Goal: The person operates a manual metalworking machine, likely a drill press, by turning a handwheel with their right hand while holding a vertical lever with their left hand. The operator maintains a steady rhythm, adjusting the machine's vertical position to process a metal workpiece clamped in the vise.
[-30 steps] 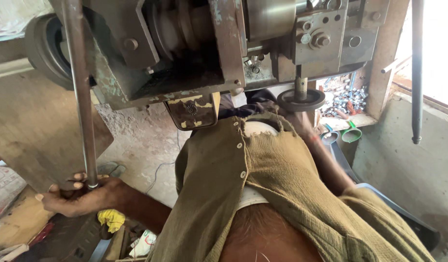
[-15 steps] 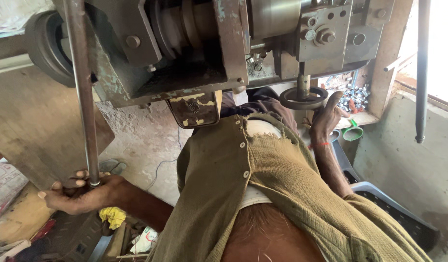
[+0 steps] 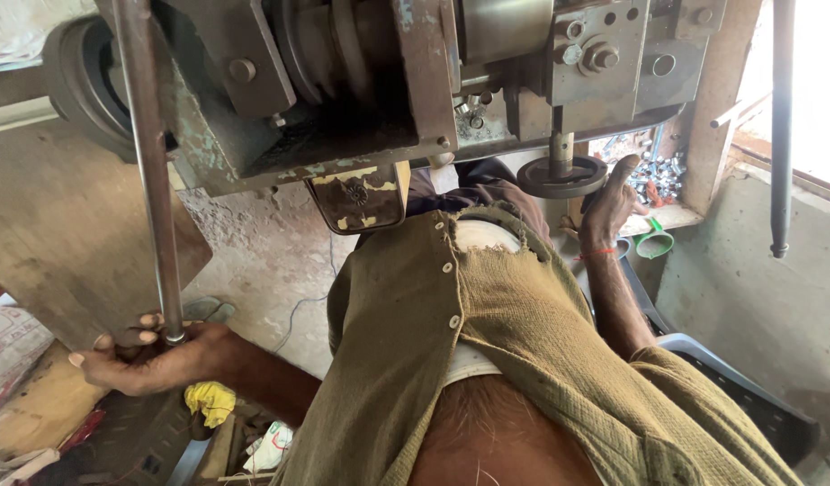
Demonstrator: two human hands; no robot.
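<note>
The left hand is clamped around the base of a smooth steel rod, while the right hand rests its open fingers against a round, dark iron handwheel.

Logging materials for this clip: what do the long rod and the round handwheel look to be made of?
The rod looks like bare steel, dull grey-brown with rust patches; the left hand grips its lower end. The handwheel seems to be dark cast metal, matte and grimy; the right hand rests against it.
</note>
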